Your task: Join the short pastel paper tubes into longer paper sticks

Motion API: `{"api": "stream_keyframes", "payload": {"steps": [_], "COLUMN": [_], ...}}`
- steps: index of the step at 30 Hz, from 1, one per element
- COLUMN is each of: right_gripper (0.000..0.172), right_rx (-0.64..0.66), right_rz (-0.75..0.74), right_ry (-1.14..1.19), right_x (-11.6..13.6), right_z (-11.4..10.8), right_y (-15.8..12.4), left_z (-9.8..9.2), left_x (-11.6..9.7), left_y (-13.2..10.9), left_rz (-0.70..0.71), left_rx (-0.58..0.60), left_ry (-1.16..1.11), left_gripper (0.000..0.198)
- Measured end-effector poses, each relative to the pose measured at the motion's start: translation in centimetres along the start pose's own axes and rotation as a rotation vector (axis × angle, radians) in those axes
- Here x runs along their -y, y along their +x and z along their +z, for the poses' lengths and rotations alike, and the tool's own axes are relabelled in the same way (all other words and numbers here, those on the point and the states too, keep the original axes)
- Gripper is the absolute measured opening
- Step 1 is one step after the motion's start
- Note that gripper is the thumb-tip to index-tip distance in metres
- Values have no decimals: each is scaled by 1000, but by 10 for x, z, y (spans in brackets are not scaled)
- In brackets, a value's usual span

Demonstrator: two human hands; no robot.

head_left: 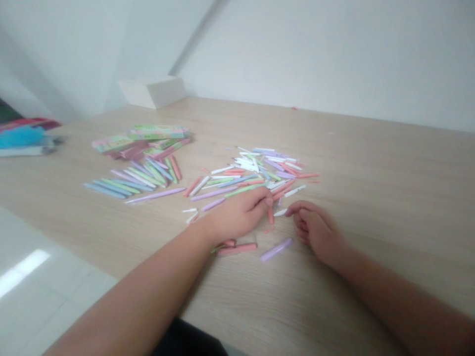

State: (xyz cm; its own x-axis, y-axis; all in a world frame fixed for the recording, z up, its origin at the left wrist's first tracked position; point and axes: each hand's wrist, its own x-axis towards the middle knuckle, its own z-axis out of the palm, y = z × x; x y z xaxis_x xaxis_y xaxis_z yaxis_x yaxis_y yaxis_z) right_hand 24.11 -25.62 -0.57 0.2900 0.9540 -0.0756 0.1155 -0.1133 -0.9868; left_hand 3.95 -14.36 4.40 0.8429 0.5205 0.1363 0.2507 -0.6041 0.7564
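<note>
My left hand (pixel 241 213) is closed in a pinch on a short red pen barrel (pixel 270 215), which points down from the fingertips. Facing it, my right hand (pixel 315 228) pinches a small white pointed pen piece (pixel 281 213) between thumb and forefinger, close to the red barrel but apart from it. Loose pen parts in white, red, purple, green and blue form a scattered pile (pixel 245 170) just beyond my hands. Nearer to me lie a purple tube (pixel 276 249) and a red tube (pixel 237 249). Blur hides the finer detail of the parts.
At the left, pastel pens (pixel 128 182) lie in a loose row, with several patterned boxes (pixel 159 132) behind them. A white box (pixel 153 91) stands by the wall. Something blue (pixel 23 137) sits at the far left edge of the wooden table (pixel 389 188).
</note>
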Motion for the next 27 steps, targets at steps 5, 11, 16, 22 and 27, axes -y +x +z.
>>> {"api": "stream_keyframes", "payload": {"steps": [5,11,16,22,27], "right_gripper": [17,12,11,14,15], "right_rx": [60,45,25,32,46], "right_rz": [139,169,175,151,106], "right_ry": [339,429,437,432,425], "right_x": [8,17,17,15,10], "right_z": [-6,-8,-6,-6,-7], "right_y": [5,6,6,6,6], "left_z": [-2,-2,7,13,41], "left_x": [8,8,11,-3,-22], "left_y": [5,-1,1,-3,-7], "left_rz": [7,94,248,253,349], "left_rx": [-28,91,103,37,119], "left_ry": [-180,197,426,562,620], "left_gripper": [34,18,9,25,40]}}
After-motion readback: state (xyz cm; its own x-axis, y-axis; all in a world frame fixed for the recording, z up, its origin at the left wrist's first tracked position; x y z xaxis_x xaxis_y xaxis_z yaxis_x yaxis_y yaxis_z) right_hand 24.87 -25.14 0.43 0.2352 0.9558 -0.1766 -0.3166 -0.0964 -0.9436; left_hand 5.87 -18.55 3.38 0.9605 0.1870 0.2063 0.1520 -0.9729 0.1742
